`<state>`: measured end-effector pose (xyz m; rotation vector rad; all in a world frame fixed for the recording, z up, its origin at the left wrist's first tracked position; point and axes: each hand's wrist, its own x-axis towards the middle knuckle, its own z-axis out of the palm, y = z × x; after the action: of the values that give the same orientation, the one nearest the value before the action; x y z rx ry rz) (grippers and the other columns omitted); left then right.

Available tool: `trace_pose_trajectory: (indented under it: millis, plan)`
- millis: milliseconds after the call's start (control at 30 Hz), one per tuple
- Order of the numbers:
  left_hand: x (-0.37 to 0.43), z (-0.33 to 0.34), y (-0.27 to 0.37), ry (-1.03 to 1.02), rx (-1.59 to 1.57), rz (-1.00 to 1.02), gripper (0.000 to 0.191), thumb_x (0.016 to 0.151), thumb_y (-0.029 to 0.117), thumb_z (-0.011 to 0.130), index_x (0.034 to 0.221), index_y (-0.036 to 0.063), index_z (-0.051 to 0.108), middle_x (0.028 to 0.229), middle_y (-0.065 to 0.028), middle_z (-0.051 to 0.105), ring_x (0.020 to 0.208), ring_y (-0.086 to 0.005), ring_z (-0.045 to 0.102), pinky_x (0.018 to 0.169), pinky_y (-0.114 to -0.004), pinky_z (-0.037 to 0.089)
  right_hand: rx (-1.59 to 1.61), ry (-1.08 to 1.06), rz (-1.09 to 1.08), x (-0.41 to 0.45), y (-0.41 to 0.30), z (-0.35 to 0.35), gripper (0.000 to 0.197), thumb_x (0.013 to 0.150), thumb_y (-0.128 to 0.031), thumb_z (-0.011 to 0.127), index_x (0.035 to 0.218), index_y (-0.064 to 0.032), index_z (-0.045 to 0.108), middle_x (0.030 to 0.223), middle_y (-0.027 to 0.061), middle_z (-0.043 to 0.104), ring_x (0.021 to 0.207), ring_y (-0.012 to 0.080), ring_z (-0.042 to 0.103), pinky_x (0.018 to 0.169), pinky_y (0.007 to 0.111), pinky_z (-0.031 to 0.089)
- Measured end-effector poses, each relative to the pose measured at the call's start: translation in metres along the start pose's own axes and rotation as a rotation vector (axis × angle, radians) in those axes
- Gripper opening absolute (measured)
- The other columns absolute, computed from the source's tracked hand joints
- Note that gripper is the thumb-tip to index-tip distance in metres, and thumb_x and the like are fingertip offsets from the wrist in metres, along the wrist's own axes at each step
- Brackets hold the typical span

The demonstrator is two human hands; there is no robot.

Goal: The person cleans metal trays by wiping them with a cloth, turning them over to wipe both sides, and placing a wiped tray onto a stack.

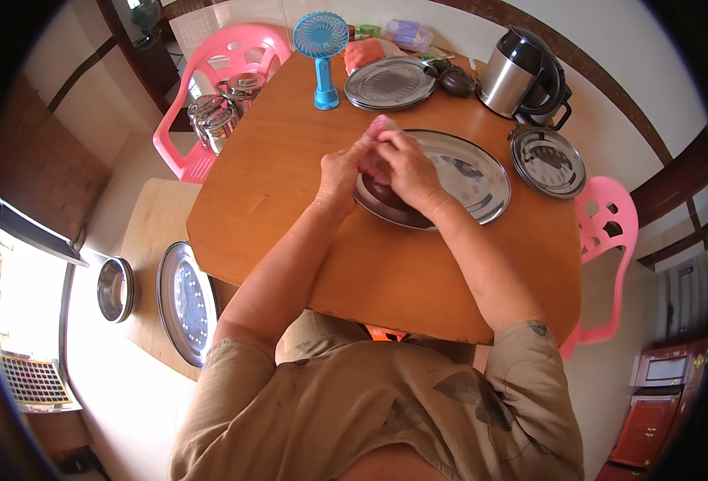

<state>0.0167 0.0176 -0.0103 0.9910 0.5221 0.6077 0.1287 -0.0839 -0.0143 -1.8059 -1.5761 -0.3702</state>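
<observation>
Both my hands are together over the left part of an oval stainless steel tray (486, 174) on the wooden table. Between them is a crumpled pink cloth (380, 127), slightly blurred. My left hand (341, 171) grips it from the left side. From the right, my right hand (411, 168) presses its fingers onto the same cloth. The far left rim of the tray is hidden behind the hands. I cannot tell whether the cloth touches the tray.
On the table (270, 198) stand a blue handheld fan (325, 72), stacked oval trays (390, 81), an electric kettle (510, 75) and stacked round plates (547, 159). Metal pots (215, 117) sit on a pink chair (176, 129). Lower left, a side table holds bowls (115, 290) and a large tray (187, 303).
</observation>
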Motion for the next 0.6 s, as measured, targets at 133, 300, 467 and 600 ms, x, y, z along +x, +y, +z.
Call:
trace_pose_trajectory:
  millis: [133,300,467,600]
  plan:
    - [0.002,0.000,-0.008,0.051,-0.018,-0.029,0.022,0.082,-0.008,0.059,0.103,-0.0124,0.061,0.094,-0.0176,0.066,0.077,-0.0243,0.065,0.068,-0.034,0.055,-0.308,-0.034,0.239,-0.009,0.054,-0.009,0.029,0.088,-0.024,0.057,0.116,-0.0228,0.066,0.122,0.0039,0.057,0.118,0.0296,0.052,0.095,0.047,0.045]
    - [0.009,-0.009,-0.018,0.100,0.007,-0.005,0.021,0.083,-0.007,0.059,0.103,-0.0127,0.061,0.093,-0.0163,0.066,0.076,-0.0233,0.064,0.066,-0.034,0.054,-0.598,-0.140,0.522,-0.037,0.099,-0.054,0.034,0.097,-0.026,0.041,0.127,-0.0245,0.058,0.144,0.0095,0.045,0.131,0.0343,0.044,0.098,0.052,0.044]
    - [0.011,-0.014,-0.022,0.077,0.045,-0.004,0.019,0.084,-0.004,0.061,0.102,-0.0111,0.062,0.091,-0.0143,0.066,0.075,-0.0213,0.063,0.063,-0.034,0.052,-0.716,-0.214,0.808,-0.039,0.082,-0.082,0.030,0.093,-0.019,0.047,0.118,-0.0057,0.058,0.132,0.0143,0.049,0.121,0.0358,0.050,0.093,0.051,0.048]
    - [0.014,-0.011,-0.022,0.084,0.050,-0.037,0.024,0.090,0.012,0.063,0.103,-0.0083,0.063,0.089,-0.0127,0.066,0.072,-0.0193,0.061,0.062,-0.033,0.051,-0.701,-0.296,0.772,-0.025,0.090,-0.070,0.032,0.090,-0.018,0.051,0.117,-0.0021,0.059,0.126,0.0158,0.050,0.115,0.0378,0.052,0.091,0.048,0.049]
